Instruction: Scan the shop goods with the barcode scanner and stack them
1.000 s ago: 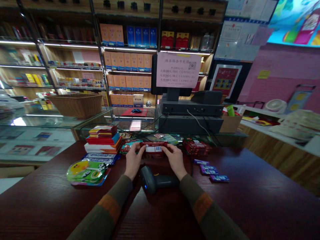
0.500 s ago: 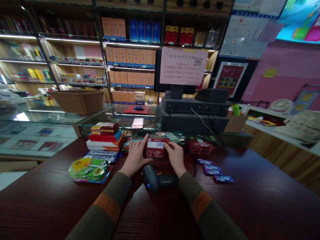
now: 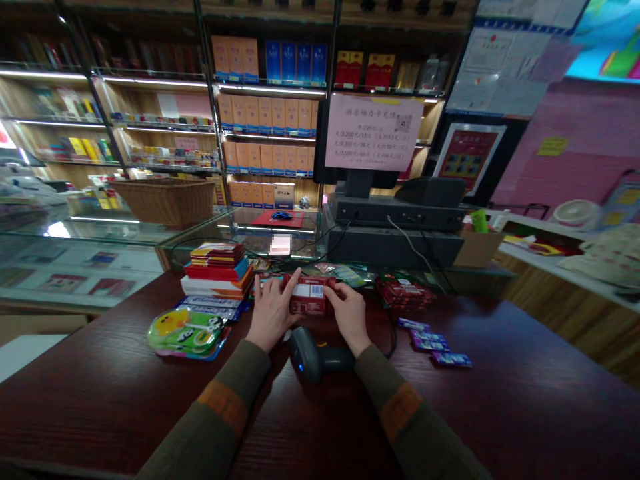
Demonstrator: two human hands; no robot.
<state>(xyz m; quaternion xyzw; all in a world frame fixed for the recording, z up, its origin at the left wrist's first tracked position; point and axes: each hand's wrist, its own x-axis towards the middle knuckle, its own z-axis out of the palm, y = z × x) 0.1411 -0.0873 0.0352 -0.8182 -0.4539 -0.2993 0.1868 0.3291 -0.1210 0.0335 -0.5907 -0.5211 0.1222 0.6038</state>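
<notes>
A red packet (image 3: 311,303) with a white label and barcode stands facing me near the back of the dark wooden counter. My right hand (image 3: 349,310) pinches its right edge between thumb and fingers. Against the packet's left side lies my left hand (image 3: 271,310), fingers stretched and thumb apart, covering part of that side. Red and green packaging (image 3: 259,283) shows partly behind the left hand. Just in front of both hands, a dark barcode scanner (image 3: 313,357) with a blue light rests on the counter, its handle reaching toward my right wrist.
Stacked boxes (image 3: 217,273), blue packets (image 3: 213,307) and a green panda-and-chick blister pack (image 3: 187,330) lie left. To the right are red packets (image 3: 405,293) and small purple packs (image 3: 430,341). A monitor (image 3: 367,140) and cash drawer (image 3: 395,243) stand behind.
My left hand has moved slightly right and overlaps more of the red packet's left side. My right hand keeps its pinch. The whole view has shifted a little.
</notes>
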